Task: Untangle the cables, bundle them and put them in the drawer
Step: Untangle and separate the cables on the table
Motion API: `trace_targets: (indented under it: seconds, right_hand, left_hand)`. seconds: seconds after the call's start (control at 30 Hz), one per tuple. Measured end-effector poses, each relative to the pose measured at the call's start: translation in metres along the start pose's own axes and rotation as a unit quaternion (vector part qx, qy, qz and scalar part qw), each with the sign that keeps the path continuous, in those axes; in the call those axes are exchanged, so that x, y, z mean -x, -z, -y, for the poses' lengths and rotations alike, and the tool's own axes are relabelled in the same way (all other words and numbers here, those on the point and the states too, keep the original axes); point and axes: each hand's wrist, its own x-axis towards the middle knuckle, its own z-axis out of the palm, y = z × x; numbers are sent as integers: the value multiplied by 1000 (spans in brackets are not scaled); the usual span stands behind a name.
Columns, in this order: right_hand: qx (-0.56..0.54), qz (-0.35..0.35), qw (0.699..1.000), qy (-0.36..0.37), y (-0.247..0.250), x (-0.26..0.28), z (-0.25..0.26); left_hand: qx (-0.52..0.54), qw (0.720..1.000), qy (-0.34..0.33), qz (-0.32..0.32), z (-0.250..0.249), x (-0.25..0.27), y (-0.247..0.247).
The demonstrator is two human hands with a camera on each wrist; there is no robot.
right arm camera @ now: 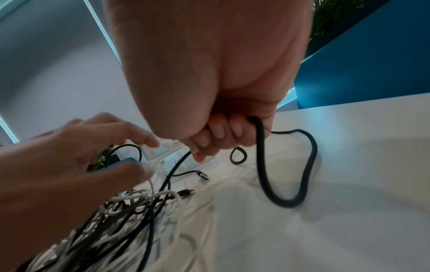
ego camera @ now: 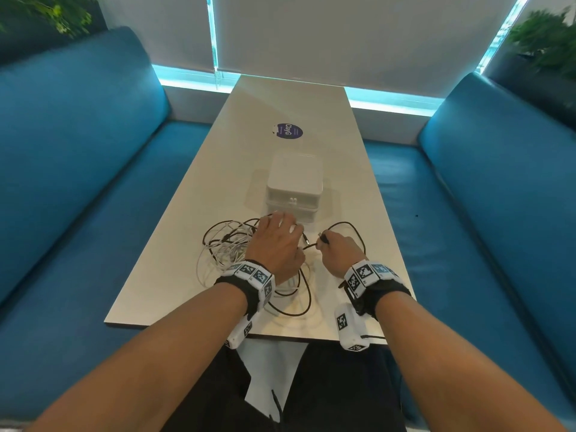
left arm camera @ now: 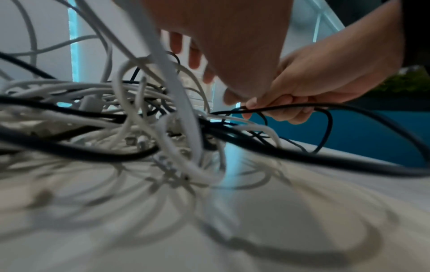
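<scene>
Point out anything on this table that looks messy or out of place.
The white and black cables lie knotted in one heap before the closed drawer box. The right hand grips a black cable; the left hand spreads over the heap.

Dim backlit scene; blurred wrist views

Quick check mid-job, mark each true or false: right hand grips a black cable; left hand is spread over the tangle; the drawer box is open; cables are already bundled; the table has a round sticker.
1. The right hand grips a black cable: true.
2. The left hand is spread over the tangle: true.
3. The drawer box is open: false, it looks closed.
4. Cables are bundled: false, black and white ones lie tangled.
5. The table has a round sticker: true.
</scene>
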Motion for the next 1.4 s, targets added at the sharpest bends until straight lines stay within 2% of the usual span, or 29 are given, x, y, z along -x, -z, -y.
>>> trace_targets:
  seconds: [0.07, 0.13, 0.3, 0.37, 0.43, 0.5, 0.6, 0.7, 0.93, 1.03, 1.2, 1.3, 1.4]
  right_hand:
    - [-3, 0, 1000, 12, 0, -1, 2]
    - [9, 7, 1000, 11, 2, 0, 3]
    - [71, 0, 997, -25, 15, 1, -16]
    - [87, -2, 996, -36, 15, 1, -19]
    - [105, -8, 994, -38, 12, 2, -14]
    - [111, -15, 993, -24, 7, 5, -6]
    - [121, -1, 992, 33, -2, 11, 3]
    - [126, -18, 989, 70, -7, 14, 10]
    - [62, -62, 992, 88, 0, 11, 15]
    - [73, -36, 991, 102, -2, 11, 15]
    - [70, 21, 994, 79, -7, 9, 12]
    - [63, 46, 994, 78, -2, 9, 10]
    - [69, 58, 994, 54, 3, 7, 8]
  left_hand:
    - [64, 996, -39, 50, 0, -1, -7]
    - [86, 988, -43, 116, 1, 0, -12]
    - [55, 985, -2, 161, 19, 0, -14]
    - [33, 982, -11, 184, 18, -1, -9]
    - [-7, 982, -36, 183, 12, -1, -9]
    - [-25, 987, -42, 153, 8, 1, -14]
    - [-16, 992, -37, 122, 8, 6, -18]
    - [-11, 992, -49, 112, 10, 7, -18]
    - [-29, 982, -44, 180, 5, -2, -10]
    - [-23, 985, -57, 162, 2, -4, -9]
    - [20, 991, -49, 119, 3, -1, -11]
    - [27, 990, -49, 129, 6, 4, -8]
    - [6, 984, -47, 171, 7, 6, -3]
